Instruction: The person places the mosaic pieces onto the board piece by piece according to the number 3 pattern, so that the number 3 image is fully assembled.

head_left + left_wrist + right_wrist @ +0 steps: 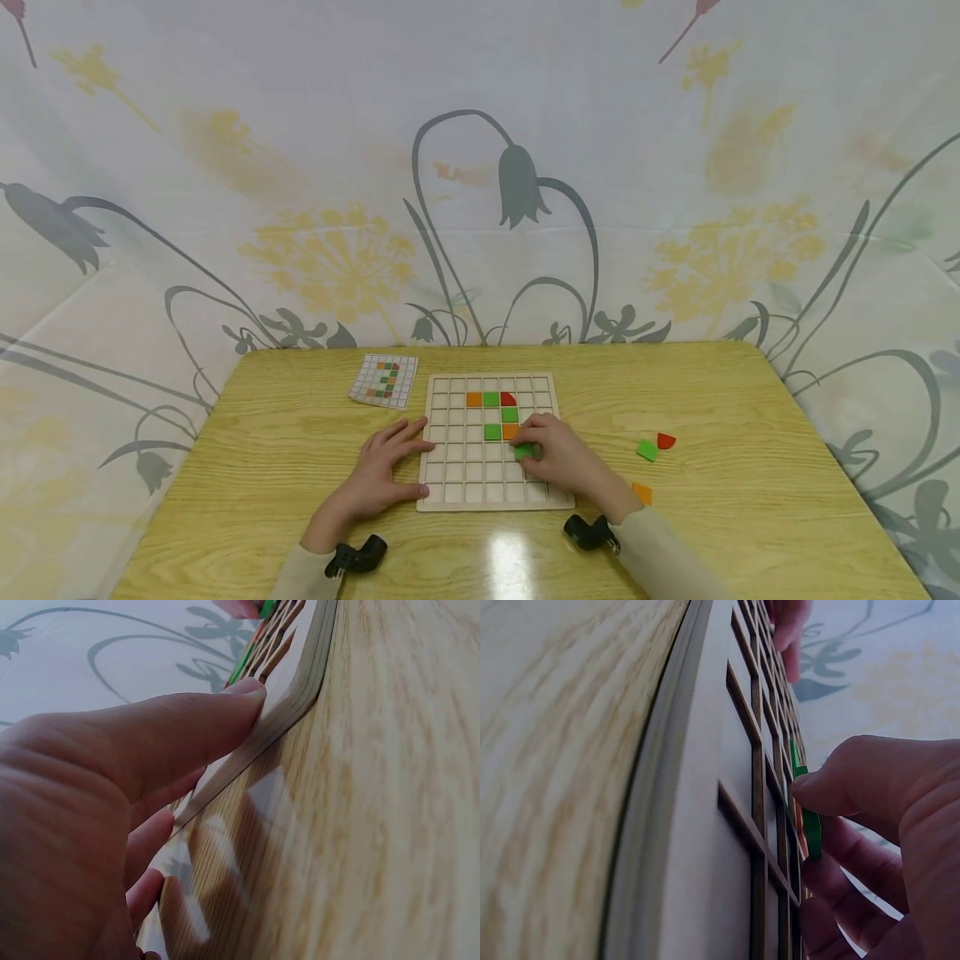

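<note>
While spread left hand [384, 468] likely steadies grid board [474, 472] at nine o'clock, right hand [561, 454] pinches green tile [522, 451] toward four o'clock, seating unclear.

In the head view, the left hand [378, 472] is held at seven o'clock, fingers spread; at five, the right hand [561, 454] is set in a pinch, its lower fingers apparently curled.

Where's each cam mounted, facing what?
Head: worn on the head, facing forward-down at the grid board; left hand, right hand, sleeves show.
Left wrist: on that wrist, facing board's edge; left hand large, right hand barely.
Right wrist: on that wrist, facing across board; right hand large, left hand partly.
Shared: head and right wrist both show the pinched green tile.
</note>
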A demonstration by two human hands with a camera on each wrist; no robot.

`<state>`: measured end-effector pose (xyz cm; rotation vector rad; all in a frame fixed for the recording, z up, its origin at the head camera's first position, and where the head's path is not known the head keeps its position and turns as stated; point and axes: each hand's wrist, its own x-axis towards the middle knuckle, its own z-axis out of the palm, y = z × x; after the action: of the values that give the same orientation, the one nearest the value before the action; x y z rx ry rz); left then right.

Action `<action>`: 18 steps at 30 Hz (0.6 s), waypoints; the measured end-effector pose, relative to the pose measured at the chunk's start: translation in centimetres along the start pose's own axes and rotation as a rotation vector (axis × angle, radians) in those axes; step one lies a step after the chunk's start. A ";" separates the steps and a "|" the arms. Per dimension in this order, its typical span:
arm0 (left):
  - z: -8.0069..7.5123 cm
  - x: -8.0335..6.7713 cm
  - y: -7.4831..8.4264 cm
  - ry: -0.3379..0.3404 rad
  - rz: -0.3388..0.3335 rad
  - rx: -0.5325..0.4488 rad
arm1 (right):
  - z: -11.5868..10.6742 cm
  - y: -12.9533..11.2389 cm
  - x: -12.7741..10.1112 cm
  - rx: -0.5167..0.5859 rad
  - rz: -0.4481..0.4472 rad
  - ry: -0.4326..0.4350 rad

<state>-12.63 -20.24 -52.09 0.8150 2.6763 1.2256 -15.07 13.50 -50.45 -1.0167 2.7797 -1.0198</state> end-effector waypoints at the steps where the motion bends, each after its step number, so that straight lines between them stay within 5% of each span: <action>1: 0.0 0.0 0.0 0.002 0.001 0.000 | 0.1 0.0 0.1 0.002 0.002 -0.001; 18: 0.0 0.1 0.1 -0.004 -0.014 0.003 | 0.6 -0.4 0.8 -0.012 -0.008 -0.012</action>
<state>-12.67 -20.18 -52.02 0.7967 2.6768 1.2166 -15.33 12.51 -50.56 -1.0320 2.7781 -0.9951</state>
